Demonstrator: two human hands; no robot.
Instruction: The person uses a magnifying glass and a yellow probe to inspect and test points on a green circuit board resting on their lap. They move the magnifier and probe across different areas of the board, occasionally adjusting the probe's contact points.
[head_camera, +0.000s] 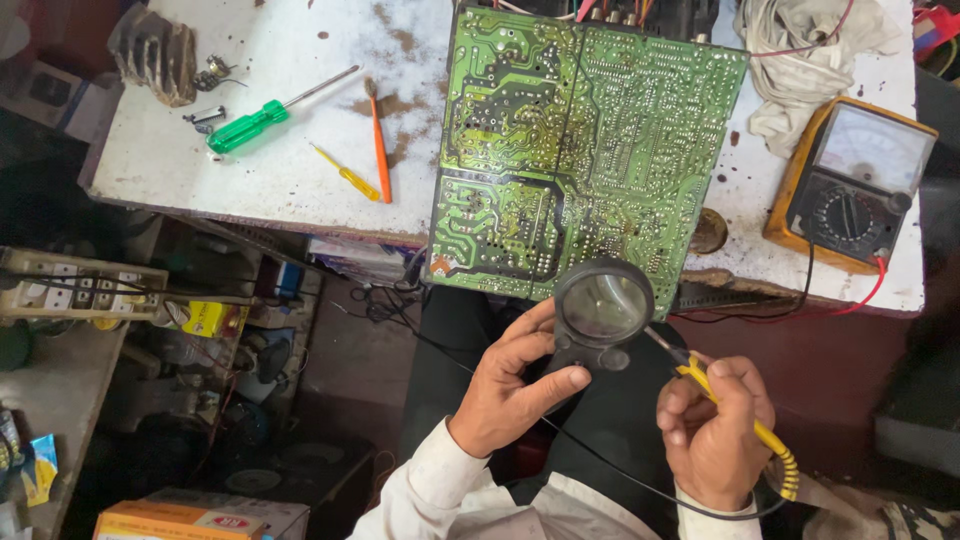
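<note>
The left hand (515, 385) closes its grip on a black magnifier (603, 305) over the green circuit board (575, 150) at the bench's near edge; the right hand (715, 435) clamps a yellow-handled soldering iron (735, 405); a shaky tip could bridge neighbouring tracks.

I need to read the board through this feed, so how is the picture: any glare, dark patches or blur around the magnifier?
Head view: the white bench top is brightly lit and washed out; the circuit board is evenly lit, its traces sharp; the magnifier lens looks milky and shows no detail through it; under the bench is deep shadow; the left hand and right hand are sharp.
</note>
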